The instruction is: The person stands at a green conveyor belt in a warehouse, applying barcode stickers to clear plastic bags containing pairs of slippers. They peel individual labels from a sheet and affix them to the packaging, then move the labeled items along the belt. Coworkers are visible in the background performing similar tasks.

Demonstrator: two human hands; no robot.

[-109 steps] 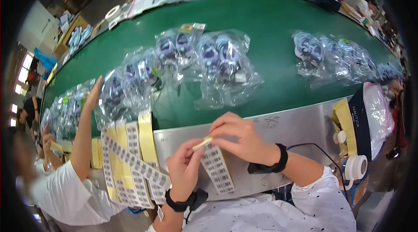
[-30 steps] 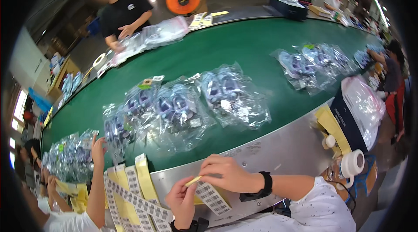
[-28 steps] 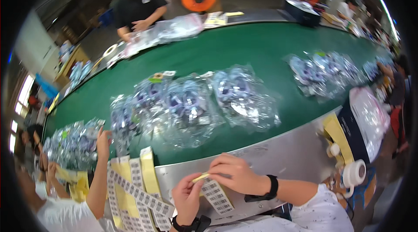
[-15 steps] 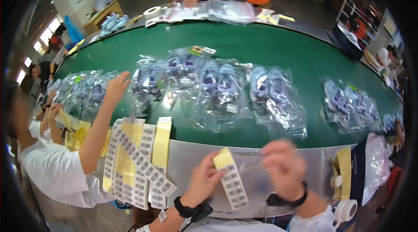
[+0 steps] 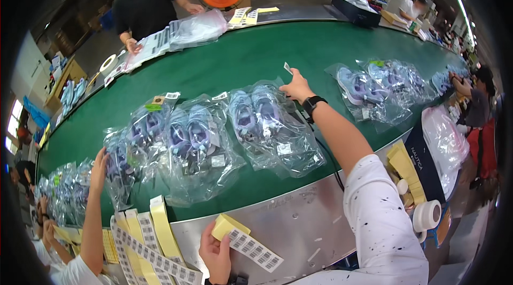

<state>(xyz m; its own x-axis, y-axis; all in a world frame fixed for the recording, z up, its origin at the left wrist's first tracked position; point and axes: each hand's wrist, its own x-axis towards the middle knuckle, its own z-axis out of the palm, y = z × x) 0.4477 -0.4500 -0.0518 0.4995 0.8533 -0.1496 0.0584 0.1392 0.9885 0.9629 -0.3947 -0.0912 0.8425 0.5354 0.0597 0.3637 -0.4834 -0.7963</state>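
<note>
My right fingers [image 5: 289, 77] pinch a small label [image 5: 287, 67] above the bagged shoes [image 5: 267, 124]; left hand [image 5: 215, 253] grips the label strip [image 5: 251, 245], keeping it ready.

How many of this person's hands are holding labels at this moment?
2. The left hand holds a barcode label strip over the metal ledge; the right hand pinches a small sticker above the green belt.

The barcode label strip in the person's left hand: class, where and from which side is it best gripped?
Probably at the yellow backing end, where the left hand pinches the label strip. Come from its left; the printed labels trail right, unsupported, over the metal ledge.
</note>
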